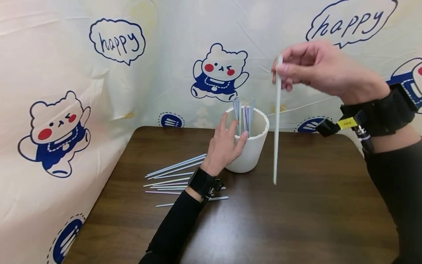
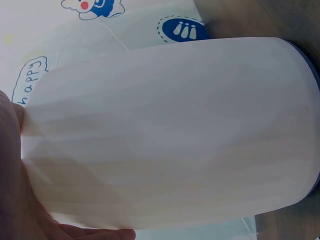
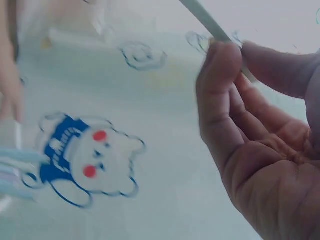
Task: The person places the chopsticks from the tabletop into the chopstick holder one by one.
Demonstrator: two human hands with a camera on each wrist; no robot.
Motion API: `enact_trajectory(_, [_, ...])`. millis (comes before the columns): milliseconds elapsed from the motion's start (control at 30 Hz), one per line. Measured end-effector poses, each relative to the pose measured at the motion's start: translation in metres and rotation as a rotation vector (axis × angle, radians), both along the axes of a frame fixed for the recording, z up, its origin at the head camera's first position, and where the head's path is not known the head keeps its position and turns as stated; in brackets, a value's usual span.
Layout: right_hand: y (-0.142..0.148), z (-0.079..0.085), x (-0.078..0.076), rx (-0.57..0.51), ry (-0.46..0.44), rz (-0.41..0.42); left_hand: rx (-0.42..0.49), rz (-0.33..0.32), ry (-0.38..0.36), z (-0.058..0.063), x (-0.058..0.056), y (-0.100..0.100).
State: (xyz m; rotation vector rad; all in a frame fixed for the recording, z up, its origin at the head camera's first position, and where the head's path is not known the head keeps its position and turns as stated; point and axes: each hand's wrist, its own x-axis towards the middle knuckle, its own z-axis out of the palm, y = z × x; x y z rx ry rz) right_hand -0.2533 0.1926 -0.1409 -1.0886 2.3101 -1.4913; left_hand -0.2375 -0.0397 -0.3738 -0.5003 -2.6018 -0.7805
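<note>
High to the right of the white cup (image 1: 250, 154), my right hand (image 1: 316, 69) pinches a long pale straw (image 1: 277, 135) near its top between thumb and fingertips. The straw hangs almost upright, its lower end above the table in the head view. My left hand (image 1: 221, 148) grips the cup at its near left rim, thumb toward the right side and fingertips at the opening. Several straws (image 1: 252, 113) in light blue, pale and purple stand in the cup, rising past the rim. In the left wrist view the cup's smooth wall (image 2: 170, 135) fills most of the picture.
Several loose straws (image 1: 174, 168) lie on the brown table (image 1: 296, 212) left of the cup, partly hidden under my left forearm. Behind the table hangs a pale cloth (image 1: 171, 66) printed with bears and the word "happy".
</note>
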Motion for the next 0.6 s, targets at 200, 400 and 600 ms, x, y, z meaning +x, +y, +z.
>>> enact_trajectory(200, [0.0, 0.011, -0.03, -0.256, -0.082, -0.211, 0.004, 0.004, 0.007, -0.002, 0.001, 0.001])
enact_trajectory(400, [-0.006, 0.011, -0.056, -0.347, -0.06, -0.317, -0.004, 0.002, 0.005, -0.002, 0.0, 0.002])
enact_trajectory(600, [-0.025, -0.005, -0.075, -0.164, 0.027, -0.413, 0.0, 0.006, 0.01, -0.001, -0.001, 0.001])
